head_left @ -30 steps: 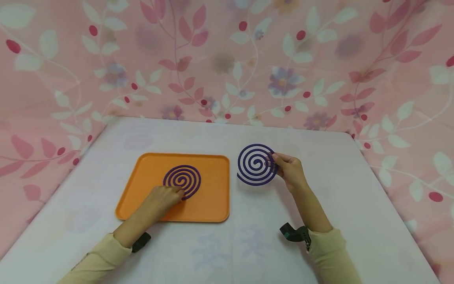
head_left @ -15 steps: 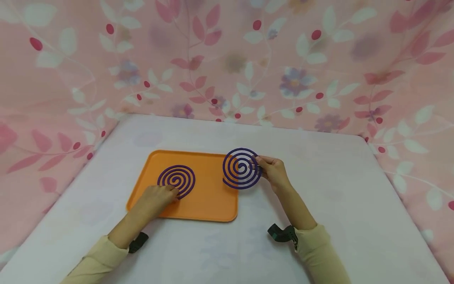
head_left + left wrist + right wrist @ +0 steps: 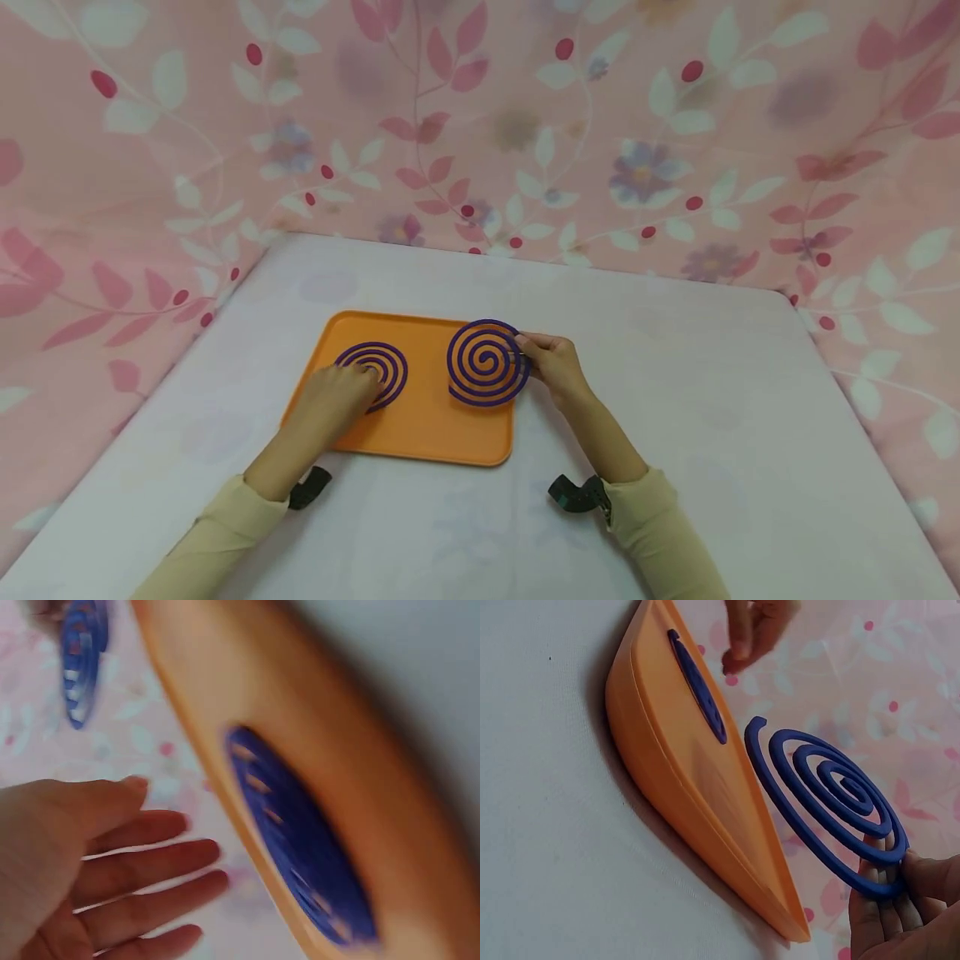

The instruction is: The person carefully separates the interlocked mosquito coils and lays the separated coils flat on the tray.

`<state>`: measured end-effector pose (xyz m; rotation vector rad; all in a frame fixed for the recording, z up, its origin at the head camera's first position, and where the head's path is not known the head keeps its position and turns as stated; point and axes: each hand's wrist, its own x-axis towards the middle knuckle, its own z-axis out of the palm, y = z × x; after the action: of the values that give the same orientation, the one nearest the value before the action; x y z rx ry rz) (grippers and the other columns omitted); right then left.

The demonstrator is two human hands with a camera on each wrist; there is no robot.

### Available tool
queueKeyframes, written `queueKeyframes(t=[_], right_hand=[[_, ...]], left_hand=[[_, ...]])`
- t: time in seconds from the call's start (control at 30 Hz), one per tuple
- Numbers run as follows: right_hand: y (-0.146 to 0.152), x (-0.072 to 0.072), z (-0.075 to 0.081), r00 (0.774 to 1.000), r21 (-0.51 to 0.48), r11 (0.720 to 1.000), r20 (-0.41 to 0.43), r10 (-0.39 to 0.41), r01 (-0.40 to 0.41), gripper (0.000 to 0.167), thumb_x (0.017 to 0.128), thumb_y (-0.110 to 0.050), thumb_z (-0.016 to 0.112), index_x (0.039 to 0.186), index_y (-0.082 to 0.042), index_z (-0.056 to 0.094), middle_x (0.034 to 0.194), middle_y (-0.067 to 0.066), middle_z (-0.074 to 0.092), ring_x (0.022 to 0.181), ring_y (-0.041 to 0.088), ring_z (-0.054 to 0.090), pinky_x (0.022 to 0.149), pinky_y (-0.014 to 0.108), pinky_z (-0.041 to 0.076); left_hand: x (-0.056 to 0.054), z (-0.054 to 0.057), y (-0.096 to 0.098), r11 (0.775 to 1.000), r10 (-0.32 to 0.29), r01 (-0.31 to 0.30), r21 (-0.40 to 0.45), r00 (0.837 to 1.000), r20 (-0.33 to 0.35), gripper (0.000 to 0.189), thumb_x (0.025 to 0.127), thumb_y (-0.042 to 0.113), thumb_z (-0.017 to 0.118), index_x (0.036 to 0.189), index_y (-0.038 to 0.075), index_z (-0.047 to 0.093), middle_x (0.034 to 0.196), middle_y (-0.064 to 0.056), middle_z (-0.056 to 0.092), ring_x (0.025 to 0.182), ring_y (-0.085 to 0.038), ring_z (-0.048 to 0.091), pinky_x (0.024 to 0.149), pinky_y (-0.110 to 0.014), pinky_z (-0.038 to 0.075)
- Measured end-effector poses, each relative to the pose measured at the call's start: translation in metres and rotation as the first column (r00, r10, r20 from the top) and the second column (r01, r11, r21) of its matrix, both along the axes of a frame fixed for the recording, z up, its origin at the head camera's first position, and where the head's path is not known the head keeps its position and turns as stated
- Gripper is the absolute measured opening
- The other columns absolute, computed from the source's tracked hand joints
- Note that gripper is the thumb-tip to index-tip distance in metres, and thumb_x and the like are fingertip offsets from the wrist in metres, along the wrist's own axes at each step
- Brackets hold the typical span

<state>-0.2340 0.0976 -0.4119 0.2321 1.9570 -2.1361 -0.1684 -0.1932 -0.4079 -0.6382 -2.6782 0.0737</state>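
Note:
A blue-purple spiral mosquito coil (image 3: 393, 392) lies on the left part of an orange tray (image 3: 420, 433). Over this coil is my left hand (image 3: 337, 400), which covers part of it in the head view. Its fingers are extended and loosely spread with nothing in them, and the left wrist view has the hand (image 3: 127, 877) apart from the lying coil (image 3: 300, 840). My right hand (image 3: 555, 367) pinches the edge of a second mosquito coil (image 3: 472, 392) between thumb and fingers. That coil (image 3: 817, 802) is held tilted in the air above the tray's right part.
The tray's raised rim (image 3: 641, 761) stands on a table with a white cloth (image 3: 675, 400). A pink flowered curtain (image 3: 510, 125) rises behind the table. Dark wrist devices (image 3: 576, 493) stick out under both forearms.
My right hand has carried its coil leftward from beside the tray to above it. The other coil has shifted left on the tray, and my left hand has let go of it.

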Motion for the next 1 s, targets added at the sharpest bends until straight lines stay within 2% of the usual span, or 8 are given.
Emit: queueKeyframes(t=[0.17, 0.27, 0.37, 0.5, 0.63, 0.7, 0.87, 1.0], right_hand=[[-0.009, 0.002, -0.001, 1.000, 0.004, 1.000, 0.006, 0.010, -0.010, 0.035, 0.090, -0.012, 0.058, 0.118, 0.007, 0.057, 0.082, -0.003, 0.069, 0.068, 0.003, 0.065, 0.064, 0.018, 0.053], [-0.014, 0.003, -0.002, 1.000, 0.007, 1.000, 0.006, 0.017, -0.017, 0.033, 0.090, -0.012, 0.058, 0.117, 0.007, 0.058, 0.080, -0.003, 0.069, 0.068, 0.003, 0.065, 0.064, 0.018, 0.053], [-0.020, 0.004, -0.005, 1.000, 0.007, 1.000, 0.003, 0.020, -0.020, 0.032, 0.090, -0.012, 0.058, 0.115, 0.007, 0.059, 0.077, -0.005, 0.068, 0.067, 0.003, 0.065, 0.062, 0.018, 0.052], [-0.024, 0.004, -0.010, 0.999, 0.021, 0.999, -0.012, 0.033, -0.033, 0.032, 0.089, -0.011, 0.059, 0.114, 0.009, 0.059, 0.074, -0.005, 0.067, 0.064, 0.003, 0.063, 0.060, 0.017, 0.052], [-0.025, 0.004, -0.015, 0.986, 0.191, 0.976, -0.111, 0.124, -0.102, 0.027, 0.089, -0.011, 0.059, 0.108, 0.008, 0.063, 0.082, 0.006, 0.070, 0.069, 0.006, 0.063, 0.062, 0.018, 0.051], [-0.025, 0.004, -0.017, 0.953, 0.374, 0.917, -0.202, 0.224, -0.136, 0.024, 0.089, -0.011, 0.058, 0.106, 0.005, 0.066, 0.090, 0.011, 0.070, 0.076, 0.011, 0.063, 0.067, 0.021, 0.051], [-0.029, 0.006, -0.017, 0.827, 0.768, 0.639, -0.333, 0.452, -0.040, 0.021, 0.089, -0.011, 0.058, 0.101, 0.002, 0.069, 0.091, 0.015, 0.067, 0.082, 0.022, 0.060, 0.073, 0.033, 0.049], [-0.035, 0.005, -0.015, 0.795, 0.870, 0.490, -0.329, 0.510, 0.045, 0.020, 0.087, -0.011, 0.061, 0.100, 0.002, 0.069, 0.091, 0.015, 0.067, 0.080, 0.024, 0.061, 0.071, 0.033, 0.050]], left_hand=[[-0.016, 0.020, 0.035, 0.969, -0.058, 0.051, 0.240, 0.998, 0.024, 0.008, 0.084, 0.013, 0.064, 0.087, 0.007, 0.067, 0.074, -0.006, 0.068, 0.060, -0.021, 0.063, 0.046, -0.034, 0.047], [-0.027, 0.024, 0.050, 0.914, -0.112, 0.057, 0.403, 0.987, 0.115, 0.017, 0.086, 0.012, 0.062, 0.099, 0.003, 0.067, 0.084, -0.010, 0.071, 0.067, -0.020, 0.067, 0.052, -0.030, 0.051], [-0.035, 0.021, 0.056, 0.851, -0.129, -0.009, 0.526, 0.966, 0.226, 0.018, 0.086, 0.010, 0.062, 0.101, 0.003, 0.067, 0.086, -0.011, 0.071, 0.072, -0.020, 0.069, 0.058, -0.028, 0.053], [-0.040, 0.013, 0.056, 0.805, -0.111, -0.104, 0.584, 0.941, 0.320, 0.016, 0.083, 0.009, 0.065, 0.098, 0.004, 0.068, 0.083, -0.011, 0.071, 0.071, -0.019, 0.068, 0.058, -0.026, 0.052], [-0.043, 0.006, 0.054, 0.790, -0.077, -0.165, 0.590, 0.929, 0.362, 0.012, 0.083, 0.010, 0.066, 0.093, 0.005, 0.069, 0.080, -0.008, 0.070, 0.066, -0.017, 0.064, 0.054, -0.024, 0.047], [-0.045, 0.002, 0.054, 0.799, -0.051, -0.181, 0.573, 0.930, 0.365, 0.010, 0.082, 0.010, 0.067, 0.091, 0.006, 0.070, 0.079, -0.007, 0.070, 0.064, -0.016, 0.062, 0.054, -0.024, 0.045], [-0.049, -0.005, 0.055, 0.841, 0.003, -0.192, 0.505, 0.936, 0.351, 0.009, 0.080, 0.011, 0.069, 0.087, 0.005, 0.071, 0.077, -0.007, 0.068, 0.065, -0.018, 0.061, 0.059, -0.029, 0.047], [-0.053, -0.008, 0.057, 0.868, 0.043, -0.209, 0.451, 0.936, 0.350, 0.009, 0.079, 0.010, 0.070, 0.086, 0.005, 0.073, 0.079, -0.008, 0.069, 0.070, -0.022, 0.063, 0.062, -0.034, 0.050]])
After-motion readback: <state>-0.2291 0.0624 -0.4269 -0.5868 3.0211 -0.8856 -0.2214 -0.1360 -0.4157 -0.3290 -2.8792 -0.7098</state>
